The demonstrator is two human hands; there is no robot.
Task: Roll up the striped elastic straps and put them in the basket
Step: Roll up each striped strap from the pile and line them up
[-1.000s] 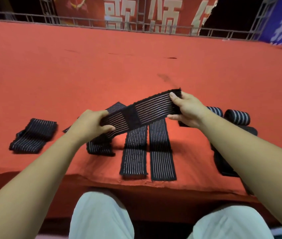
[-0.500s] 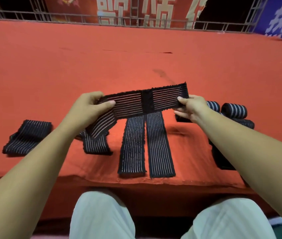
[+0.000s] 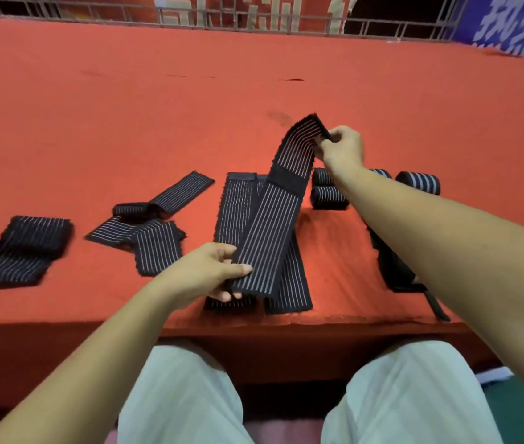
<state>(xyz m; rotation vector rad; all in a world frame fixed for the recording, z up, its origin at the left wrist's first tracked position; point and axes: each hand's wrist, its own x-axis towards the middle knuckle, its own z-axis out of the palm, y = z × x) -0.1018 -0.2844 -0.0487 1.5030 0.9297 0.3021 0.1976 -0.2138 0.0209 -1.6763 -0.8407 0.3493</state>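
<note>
A black striped elastic strap (image 3: 273, 219) is stretched between my hands above the red table. My left hand (image 3: 203, 274) pinches its near end low by the table's front edge. My right hand (image 3: 340, 145) grips its far end, raised higher and bent over. Two flat straps (image 3: 296, 283) lie beneath it. Rolled straps (image 3: 328, 190) and another roll (image 3: 419, 182) sit at the right, behind my right forearm. Loose folded straps (image 3: 155, 232) and a bundle (image 3: 22, 248) lie at the left. No basket is recognisable.
The red cloth table (image 3: 190, 107) stretches far back to a metal railing (image 3: 238, 19). A dark flat object (image 3: 395, 267) lies at the front right, partly hidden under my right forearm. My knees in pale trousers (image 3: 184, 395) are below the table's front edge.
The strap swung from lying crosswise to running front to back. My left hand dropped toward the front edge; my right hand rose and moved farther back.
</note>
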